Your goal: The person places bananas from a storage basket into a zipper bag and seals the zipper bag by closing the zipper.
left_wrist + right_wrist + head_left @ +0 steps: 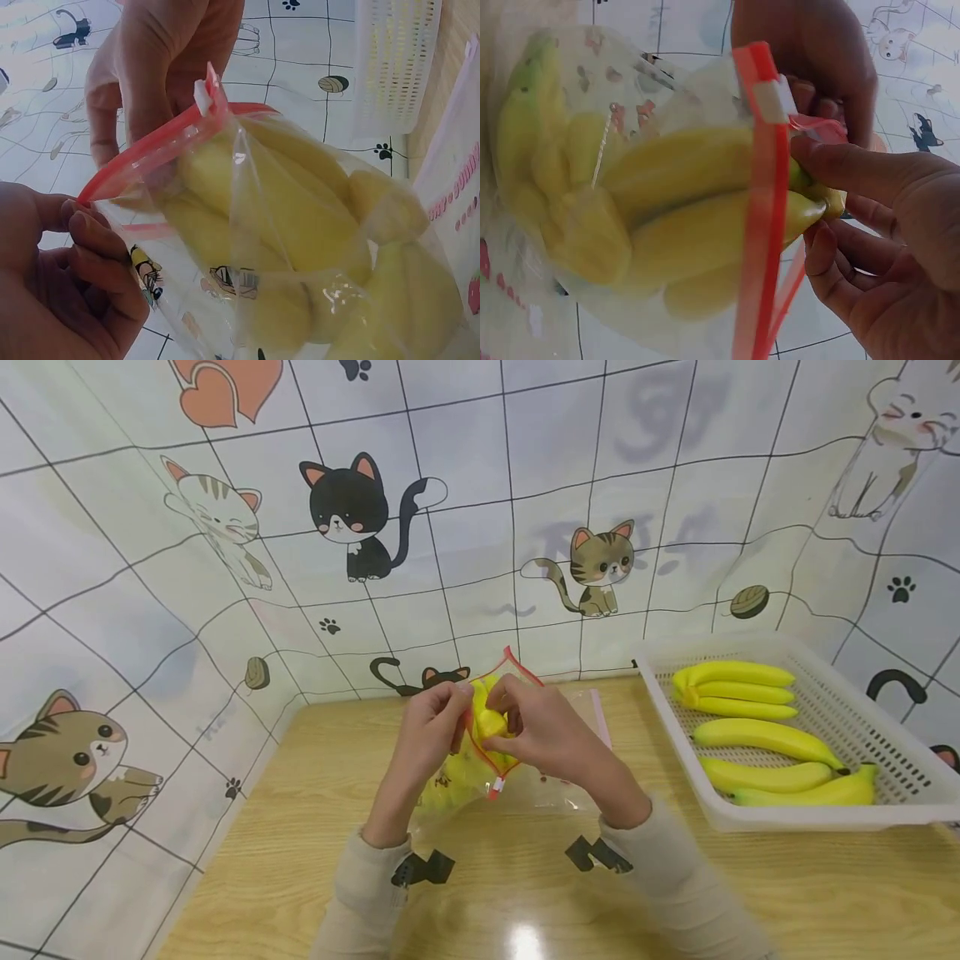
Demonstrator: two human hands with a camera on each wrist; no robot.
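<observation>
A clear zip bag [247,225] with a red zip edge and a white slider holds several yellow bananas [682,217]. My left hand [430,722] pinches the red edge of the bag's mouth between thumb and fingers. At the opening, my right hand [551,731] grips the stem end of a banana bunch [814,206]; most of that bunch lies inside the bag. In the left wrist view the right hand [150,82] reaches in at the mouth, its fingertips partly hidden behind the red edge.
A white perforated basket [678,760] stands at the right, with a banana bunch [742,689] and several single bananas [768,742] in it. Another clear bag with a pink edge [600,718] lies flat on the wooden table [300,860]. A cat-print cloth [465,527] hangs behind.
</observation>
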